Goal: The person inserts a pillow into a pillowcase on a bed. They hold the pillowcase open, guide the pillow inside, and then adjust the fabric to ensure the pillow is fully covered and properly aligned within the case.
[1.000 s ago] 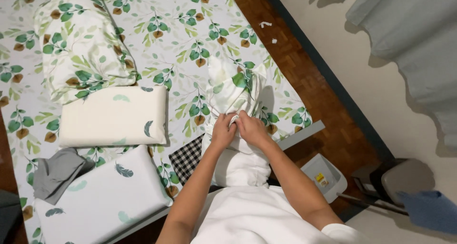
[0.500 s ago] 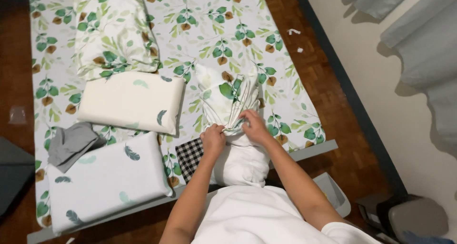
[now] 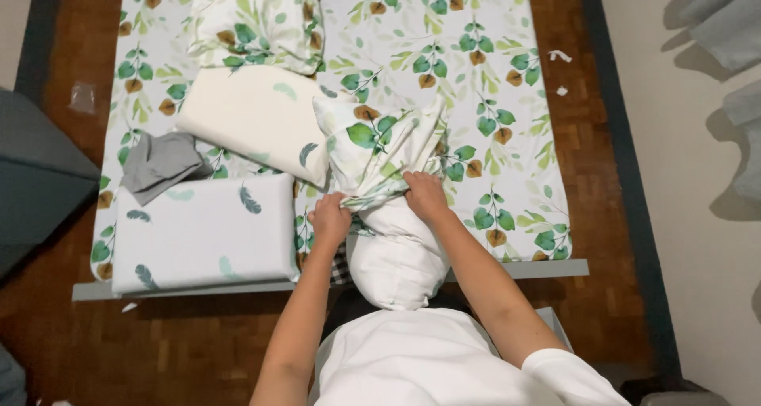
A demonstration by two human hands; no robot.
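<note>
Parquet floor surrounds the leaf-print bed [image 3: 507,160]. At its near edge, both the left hand [image 3: 329,218] and right hand [image 3: 424,196] clench the bunched leaf-print pillowcase [image 3: 380,141] over a white pillow [image 3: 396,263]. That pillow overhangs the edge and could slip out to the floor.

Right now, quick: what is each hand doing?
Left hand: closed on the pillowcase edge.
Right hand: closed on the pillowcase edge, over the white pillow.
</note>
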